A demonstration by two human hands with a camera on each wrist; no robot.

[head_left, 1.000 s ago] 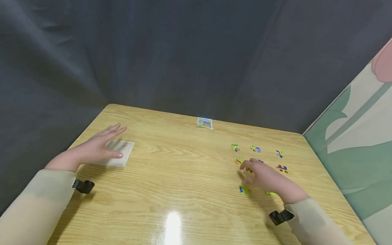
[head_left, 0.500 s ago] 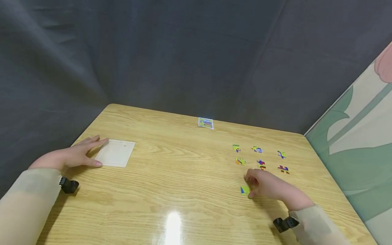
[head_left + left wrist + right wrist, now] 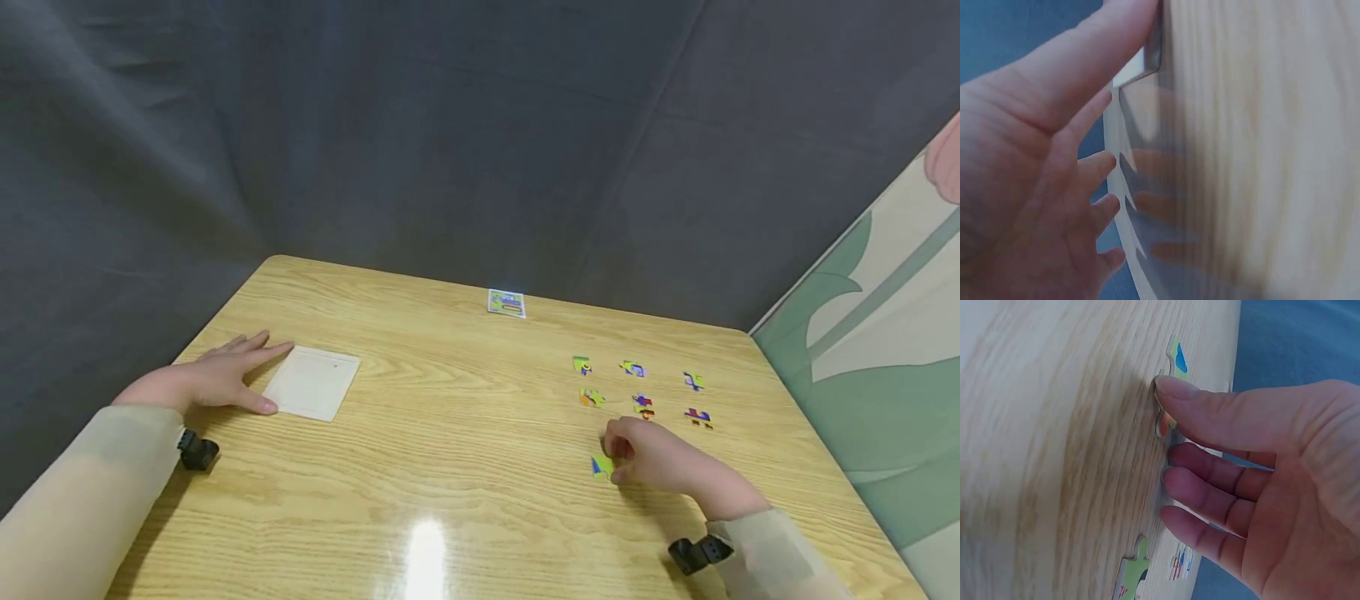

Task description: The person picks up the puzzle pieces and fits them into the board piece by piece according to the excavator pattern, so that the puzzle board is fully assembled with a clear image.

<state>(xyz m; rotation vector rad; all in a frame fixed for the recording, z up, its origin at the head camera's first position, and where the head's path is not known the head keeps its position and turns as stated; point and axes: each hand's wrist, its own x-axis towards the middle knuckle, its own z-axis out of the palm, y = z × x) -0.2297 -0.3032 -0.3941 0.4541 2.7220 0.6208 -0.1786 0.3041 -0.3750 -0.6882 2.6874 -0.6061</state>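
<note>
Against the left edge of a white square tray [image 3: 313,383] rests my left hand [image 3: 213,377], thumb and fingers spread. In the left wrist view the thumb of my left hand [image 3: 1041,162] meets a corner of the tray [image 3: 1136,65]. My right hand [image 3: 656,458], fingers curled, pinches a green and blue puzzle piece [image 3: 601,465] low at the table. In the right wrist view the thumb of my right hand [image 3: 1247,462] covers the middle of that piece [image 3: 1179,356]; the index fingertip is hidden behind it. A green piece [image 3: 1129,575] lies nearby.
Several loose puzzle pieces lie in rows beyond my right hand, among them a green one [image 3: 582,364] and a red and purple one [image 3: 697,416]. A small picture card [image 3: 507,303] is at the table's back edge, before a dark curtain [image 3: 450,150].
My left hand has come down to the tray and the tray has shifted to the right. My right hand has lowered to the green and blue piece, its fingers more curled.
</note>
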